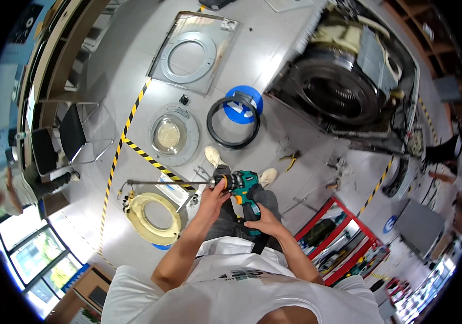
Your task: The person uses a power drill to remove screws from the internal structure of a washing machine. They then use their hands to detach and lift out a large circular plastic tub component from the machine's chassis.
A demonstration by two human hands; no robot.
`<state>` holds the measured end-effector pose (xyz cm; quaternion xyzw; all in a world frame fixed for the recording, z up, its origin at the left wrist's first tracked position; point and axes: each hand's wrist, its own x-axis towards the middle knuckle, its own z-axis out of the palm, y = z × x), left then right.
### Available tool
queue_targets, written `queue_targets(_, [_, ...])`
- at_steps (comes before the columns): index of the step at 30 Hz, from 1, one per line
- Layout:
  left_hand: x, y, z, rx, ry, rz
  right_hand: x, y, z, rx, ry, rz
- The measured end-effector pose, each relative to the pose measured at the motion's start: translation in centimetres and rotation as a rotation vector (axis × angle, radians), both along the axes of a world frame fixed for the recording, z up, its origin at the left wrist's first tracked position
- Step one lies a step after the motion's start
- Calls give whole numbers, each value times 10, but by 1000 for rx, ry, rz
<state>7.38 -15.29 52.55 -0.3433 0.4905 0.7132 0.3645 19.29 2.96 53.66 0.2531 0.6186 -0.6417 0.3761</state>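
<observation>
A teal and black cordless drill (248,190) lies across the front of my body, its chuck pointing left. A long thin metal rod (161,182) reaches left in line with the chuck. The fingers of my left hand (215,198) are closed round the drill's front end by the chuck. My right hand (264,220) grips the foot of the drill's handle, at the battery end. Below the rod a cream ring-shaped part (174,236) rests on the floor, with a white tray-like part (180,200) beside it.
Ahead lie a black rubber ring (210,128), a round glass door (194,132) and a metal panel with a round opening (216,67). An opened washing machine (317,121) stands at far right. Pliers (290,161) and a red tool cart (332,276) are on my right; striped tape (115,164) marks the floor.
</observation>
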Motion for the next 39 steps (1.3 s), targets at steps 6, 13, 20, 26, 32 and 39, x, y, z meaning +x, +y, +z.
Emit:
queue_targets(6, [-90, -73, 61, 94, 223, 272, -136, -48, 52, 54, 207, 186])
queue_targets(13, [-213, -107, 141, 268, 533, 286, -265, -67, 99, -548, 150, -110])
queue_targets(20, [-312, -54, 169, 366, 576, -9, -371, -54, 116, -1036, 128, -158])
queue_targets(26, [-439, 28, 142, 339, 630, -199, -482, 33, 85, -1131, 195, -278])
queue_targets(32, [-605, 174, 150, 369, 817, -440, -613, 158, 105, -1049, 165, -437])
queue_targets(39, [-711, 328, 191, 577, 640, -834, -657, 279, 137, -1022, 234, -626])
